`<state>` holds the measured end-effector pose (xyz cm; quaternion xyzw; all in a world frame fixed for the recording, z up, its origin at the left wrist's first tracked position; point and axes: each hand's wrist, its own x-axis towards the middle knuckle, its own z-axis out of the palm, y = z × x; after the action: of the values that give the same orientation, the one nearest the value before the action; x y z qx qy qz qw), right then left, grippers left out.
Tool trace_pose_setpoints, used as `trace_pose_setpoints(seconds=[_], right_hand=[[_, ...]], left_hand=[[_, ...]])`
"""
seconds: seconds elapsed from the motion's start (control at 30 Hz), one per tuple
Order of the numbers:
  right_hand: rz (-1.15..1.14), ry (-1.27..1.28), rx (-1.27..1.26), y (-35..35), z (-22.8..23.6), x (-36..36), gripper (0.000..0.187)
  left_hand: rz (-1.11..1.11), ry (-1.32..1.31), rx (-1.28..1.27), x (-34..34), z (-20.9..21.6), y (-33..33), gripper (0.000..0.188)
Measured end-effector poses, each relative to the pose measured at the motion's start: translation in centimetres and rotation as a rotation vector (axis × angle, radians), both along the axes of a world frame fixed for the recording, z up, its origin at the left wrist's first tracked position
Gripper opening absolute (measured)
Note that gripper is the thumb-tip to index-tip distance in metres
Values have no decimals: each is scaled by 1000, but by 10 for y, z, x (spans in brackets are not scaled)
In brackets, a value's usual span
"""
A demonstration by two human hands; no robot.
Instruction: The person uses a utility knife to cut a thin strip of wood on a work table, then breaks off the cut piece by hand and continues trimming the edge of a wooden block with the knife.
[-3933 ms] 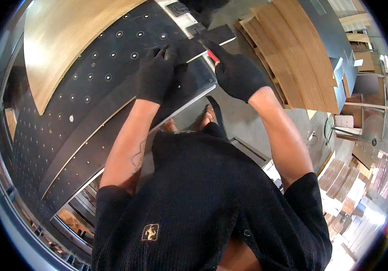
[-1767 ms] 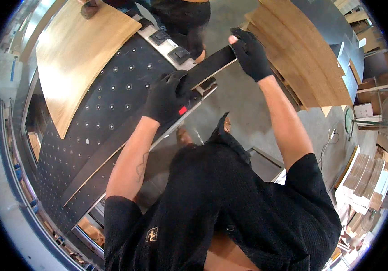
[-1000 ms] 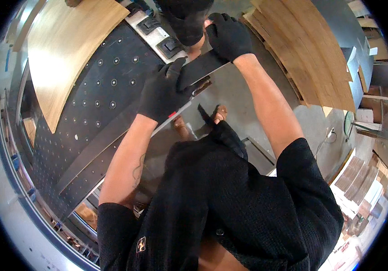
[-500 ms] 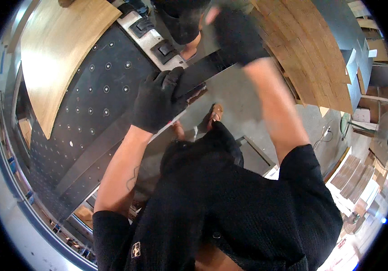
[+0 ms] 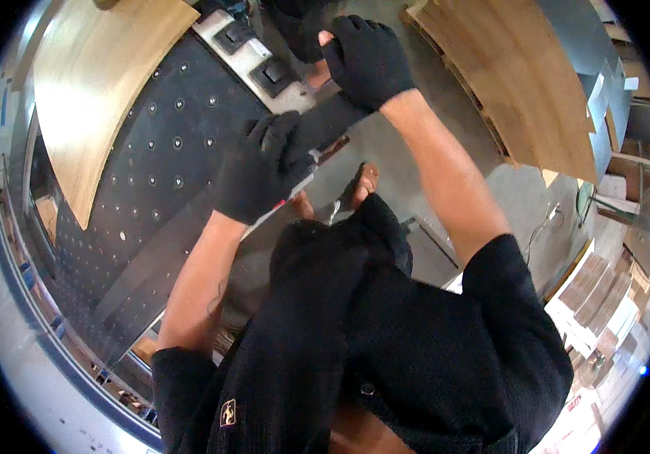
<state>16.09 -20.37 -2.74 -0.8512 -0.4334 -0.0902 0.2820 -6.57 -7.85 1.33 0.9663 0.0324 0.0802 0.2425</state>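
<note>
My left hand (image 5: 257,166), in a black glove, is closed over a long dark strip (image 5: 328,125). The strip lies slantwise along the near edge of a black, studded table top (image 5: 162,163), and its far end sticks out past that edge. Above this far end is my right hand (image 5: 368,62), also gloved, fingers curled in and a bare thumb tip poking out. Whatever those fingers hold, if anything, is hidden. Whether the right hand touches the strip is not plain.
A light wood panel (image 5: 105,83) rests on the table's left part. Pale metal plates with black blocks (image 5: 272,76) line its far end. Beyond, a person's dark clothing (image 5: 294,26) shows. Stacked brown boards (image 5: 514,83) stand at the right; a cable (image 5: 548,219) lies on the floor.
My right hand has moved left and come into sharper view, closer to my left hand. My left hand stays on the strip, shifting slightly. The person at the far end has moved a little.
</note>
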Motion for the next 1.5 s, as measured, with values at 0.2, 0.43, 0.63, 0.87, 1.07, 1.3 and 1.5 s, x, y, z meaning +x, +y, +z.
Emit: trace_pose_setpoints(seconds=[0.2,0.43,0.63,0.87,1.07,1.3,1.5], right_hand=[[23,-8,-65,8,1,-5,28],[70,-5,70,11,4,-41,27],[54,63,-48,9,4,-61,26],[79,-29,133,8,31,-61,23],[86,-131,171,22,23,-67,18],[59,-122,102,28,19,-54,21],[17,-175,-26,30,2,-53,24]], left_hand=[[45,-22,-24,-4,0,3,56],[-23,-50,3,-33,-5,21,56],[-41,-60,52,-47,-3,32,63],[-77,-106,36,-48,-5,36,62],[2,-85,-40,-61,-1,45,57],[-20,-93,61,-53,-9,50,56],[-9,-101,34,-51,-10,49,57]])
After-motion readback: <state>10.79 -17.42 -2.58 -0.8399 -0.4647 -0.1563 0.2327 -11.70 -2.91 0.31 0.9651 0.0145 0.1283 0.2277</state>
